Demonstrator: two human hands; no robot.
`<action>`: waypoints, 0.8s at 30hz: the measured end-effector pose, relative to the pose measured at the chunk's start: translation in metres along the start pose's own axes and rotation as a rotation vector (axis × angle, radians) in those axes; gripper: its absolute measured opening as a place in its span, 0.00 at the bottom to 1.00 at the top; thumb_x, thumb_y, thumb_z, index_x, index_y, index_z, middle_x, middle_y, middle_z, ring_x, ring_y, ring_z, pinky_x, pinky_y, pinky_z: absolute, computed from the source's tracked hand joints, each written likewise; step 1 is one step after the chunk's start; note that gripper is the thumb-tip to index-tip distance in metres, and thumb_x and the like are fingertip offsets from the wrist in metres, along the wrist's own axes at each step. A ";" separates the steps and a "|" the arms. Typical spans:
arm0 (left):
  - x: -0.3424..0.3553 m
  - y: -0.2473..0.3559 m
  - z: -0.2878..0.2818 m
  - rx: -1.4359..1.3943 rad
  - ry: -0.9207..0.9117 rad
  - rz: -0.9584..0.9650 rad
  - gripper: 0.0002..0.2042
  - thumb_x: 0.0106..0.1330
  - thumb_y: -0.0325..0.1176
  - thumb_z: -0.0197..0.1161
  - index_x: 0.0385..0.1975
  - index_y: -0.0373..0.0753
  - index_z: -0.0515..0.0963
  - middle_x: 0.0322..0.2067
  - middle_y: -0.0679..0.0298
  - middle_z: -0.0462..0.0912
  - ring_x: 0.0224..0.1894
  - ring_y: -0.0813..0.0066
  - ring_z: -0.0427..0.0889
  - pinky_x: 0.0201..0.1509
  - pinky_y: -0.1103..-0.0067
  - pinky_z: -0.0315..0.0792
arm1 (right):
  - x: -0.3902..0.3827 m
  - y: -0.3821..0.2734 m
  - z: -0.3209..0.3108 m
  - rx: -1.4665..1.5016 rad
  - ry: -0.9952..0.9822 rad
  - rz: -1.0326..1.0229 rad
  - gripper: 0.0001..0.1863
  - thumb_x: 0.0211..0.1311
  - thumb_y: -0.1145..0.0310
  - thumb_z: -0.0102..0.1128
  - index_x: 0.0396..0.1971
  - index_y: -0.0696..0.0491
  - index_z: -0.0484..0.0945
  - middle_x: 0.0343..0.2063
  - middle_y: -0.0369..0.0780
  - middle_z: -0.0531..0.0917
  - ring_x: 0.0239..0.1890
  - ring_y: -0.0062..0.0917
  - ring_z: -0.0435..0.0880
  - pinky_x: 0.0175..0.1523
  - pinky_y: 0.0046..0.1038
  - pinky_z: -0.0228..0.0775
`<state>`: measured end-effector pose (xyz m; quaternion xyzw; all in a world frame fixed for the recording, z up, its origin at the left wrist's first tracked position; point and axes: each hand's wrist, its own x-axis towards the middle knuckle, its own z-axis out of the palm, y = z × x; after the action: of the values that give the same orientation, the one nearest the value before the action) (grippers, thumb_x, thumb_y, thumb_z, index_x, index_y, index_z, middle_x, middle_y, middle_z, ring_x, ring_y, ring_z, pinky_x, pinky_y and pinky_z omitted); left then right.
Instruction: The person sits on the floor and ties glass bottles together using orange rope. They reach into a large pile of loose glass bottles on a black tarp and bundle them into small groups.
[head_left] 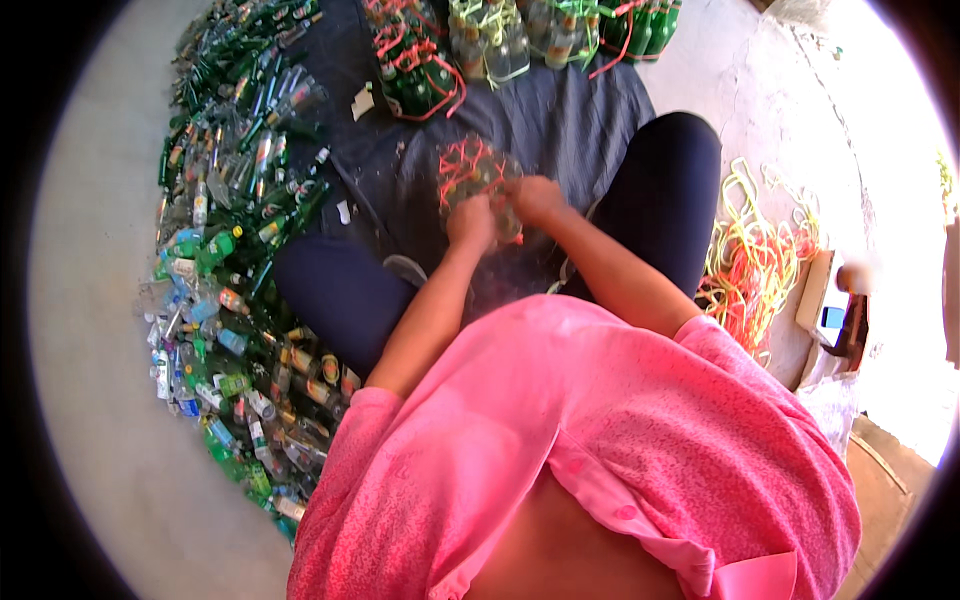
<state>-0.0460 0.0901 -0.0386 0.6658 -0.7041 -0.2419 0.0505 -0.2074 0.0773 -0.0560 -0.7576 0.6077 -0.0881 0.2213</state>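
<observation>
Between my knees, on a dark sheet (400,160), stands a bundle of clear bottles (462,185) laced over with a pinkish-red plastic strap (465,152). At the bundle's near side my left hand (470,222) is closed, its fingers curled against the strapping. My right hand (537,200), also closed, is at the bundle's right edge, close beside the left. Red strap shows between and just below the two hands. The fingertips are partly hidden, so the exact grip on the strap is hard to make out.
A long heap of loose green and clear bottles (225,330) lies along my left. Beyond the sheet's middle stand several tied bundles, including green bottles with red strap (415,85) and clear ones with yellow-green strap (490,45). Tangled yellow and orange straps (755,270) lie right of my knee, near a hammer-like tool (853,320).
</observation>
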 end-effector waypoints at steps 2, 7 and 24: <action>0.001 0.005 -0.005 0.016 0.011 0.038 0.10 0.64 0.35 0.57 0.35 0.42 0.85 0.37 0.48 0.86 0.42 0.46 0.86 0.47 0.57 0.78 | -0.005 0.006 -0.004 -0.124 0.069 -0.035 0.12 0.63 0.55 0.56 0.37 0.43 0.85 0.38 0.42 0.87 0.39 0.41 0.87 0.44 0.46 0.78; -0.004 0.015 -0.006 0.037 0.026 0.046 0.11 0.65 0.32 0.53 0.33 0.40 0.84 0.37 0.49 0.86 0.42 0.46 0.86 0.46 0.57 0.78 | -0.005 0.013 0.010 -0.154 0.208 -0.082 0.09 0.58 0.60 0.58 0.31 0.45 0.86 0.37 0.44 0.87 0.41 0.43 0.87 0.45 0.45 0.78; -0.016 0.011 -0.008 0.056 0.141 0.109 0.09 0.66 0.32 0.53 0.33 0.39 0.81 0.37 0.52 0.86 0.41 0.49 0.86 0.44 0.57 0.78 | 0.011 0.009 0.060 1.180 -0.134 0.534 0.04 0.56 0.72 0.67 0.30 0.55 0.84 0.19 0.37 0.78 0.17 0.24 0.74 0.20 0.30 0.61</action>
<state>-0.0514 0.1029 -0.0227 0.6430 -0.7404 -0.1714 0.0944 -0.1889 0.0790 -0.1146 -0.3354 0.6095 -0.3016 0.6519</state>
